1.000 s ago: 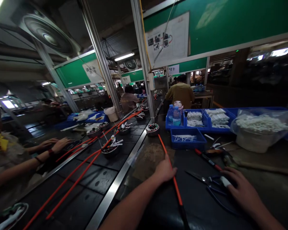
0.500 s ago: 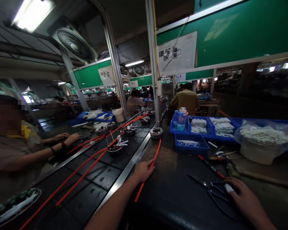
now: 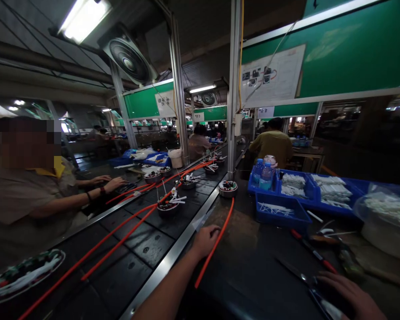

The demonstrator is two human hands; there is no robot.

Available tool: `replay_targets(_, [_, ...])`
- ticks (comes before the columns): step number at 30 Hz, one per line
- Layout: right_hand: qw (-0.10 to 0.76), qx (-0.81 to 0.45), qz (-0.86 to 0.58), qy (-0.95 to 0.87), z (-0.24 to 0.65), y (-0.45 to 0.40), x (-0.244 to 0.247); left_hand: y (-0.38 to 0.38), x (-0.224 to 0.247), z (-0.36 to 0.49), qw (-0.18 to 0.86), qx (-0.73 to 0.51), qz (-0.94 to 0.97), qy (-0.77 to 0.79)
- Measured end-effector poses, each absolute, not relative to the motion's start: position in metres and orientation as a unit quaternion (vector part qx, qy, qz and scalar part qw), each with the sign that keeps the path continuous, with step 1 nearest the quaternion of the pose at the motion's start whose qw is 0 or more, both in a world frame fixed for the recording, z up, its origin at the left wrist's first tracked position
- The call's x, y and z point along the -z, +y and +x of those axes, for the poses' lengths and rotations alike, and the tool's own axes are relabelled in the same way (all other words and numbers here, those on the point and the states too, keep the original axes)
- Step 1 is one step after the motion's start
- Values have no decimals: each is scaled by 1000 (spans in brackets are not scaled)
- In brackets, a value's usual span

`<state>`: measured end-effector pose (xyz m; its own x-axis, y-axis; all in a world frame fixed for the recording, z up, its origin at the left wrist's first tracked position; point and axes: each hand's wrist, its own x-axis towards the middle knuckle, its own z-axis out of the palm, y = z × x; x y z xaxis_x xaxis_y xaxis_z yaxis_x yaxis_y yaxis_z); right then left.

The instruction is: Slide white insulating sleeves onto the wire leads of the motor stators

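An orange tube [image 3: 212,251] lies lengthwise on the dark bench. Its far end is near a round metal housing [image 3: 228,189] with a coil and white pieces in it. My left hand [image 3: 205,242] rests at the tube's left side, fingers curled; the tube shows along its length and is not visibly wrapped by them. At lower right, my right hand [image 3: 351,291] is closed around the handles of dark scissors [image 3: 294,269], whose blades point up and left. White wrapping [image 3: 331,307] covers its thumb.
Blue bins [image 3: 282,211] hold white strips and bottles. A red-handled tool [image 3: 313,252] lies near a tub [image 3: 388,231]. Left of a metal rail [image 3: 173,258], a belt [image 3: 136,246] carries wound housings and long orange tubes. A person [image 3: 23,195] works across it.
The view has turned left, so the scene sits further right. My left fingers have curled and shifted left along the tube. My right hand has moved onto the scissors' handles.
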<state>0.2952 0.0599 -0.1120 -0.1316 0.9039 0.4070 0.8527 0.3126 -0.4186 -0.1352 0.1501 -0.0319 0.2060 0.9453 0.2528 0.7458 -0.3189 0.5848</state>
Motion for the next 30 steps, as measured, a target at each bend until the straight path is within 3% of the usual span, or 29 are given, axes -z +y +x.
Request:
replay_targets(11, [302, 36, -660, -686, 320, 64, 130, 151, 36, -135, 166, -302, 750, 564])
replay_targets(30, [288, -6, -658, -696, 330, 68, 140, 152, 41, -135, 160, -311, 748, 564])
